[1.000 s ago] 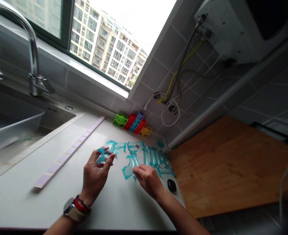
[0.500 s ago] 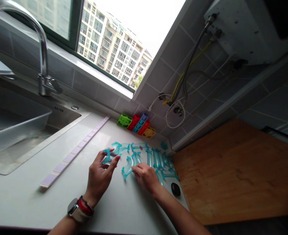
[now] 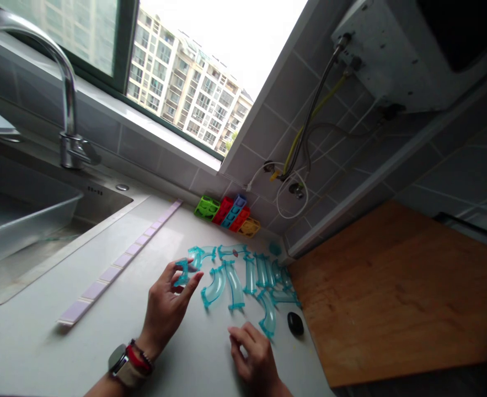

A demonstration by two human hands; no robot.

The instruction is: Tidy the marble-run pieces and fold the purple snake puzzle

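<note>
In my left hand (image 3: 169, 303) a short clear teal plastic tube piece (image 3: 181, 272) is held between thumb and fingers, above the counter. My right hand (image 3: 253, 355) is over the counter near its front; its fingers are loosely curled, with nothing visible in them. Just beyond it lie a long, slightly bent teal tube (image 3: 235, 284) and a curved teal tube (image 3: 215, 288). Another curved tube (image 3: 268, 315) lies to its upper right. Several more teal tubes (image 3: 262, 270) are spread farther back.
Coloured plastic blocks (image 3: 229, 214) stand by the wall. A lilac-and-white strip (image 3: 121, 262) lies along the counter (image 3: 32, 347), right of the sink (image 3: 102, 207) and faucet (image 3: 70, 110). A black rounded object (image 3: 295, 323) sits near a wooden board (image 3: 392, 298). Hoses (image 3: 309, 127) hang above.
My right hand has drawn back toward me, away from the tubes, and now the long bent tube shows beside the curved one. My left hand still holds its piece.
</note>
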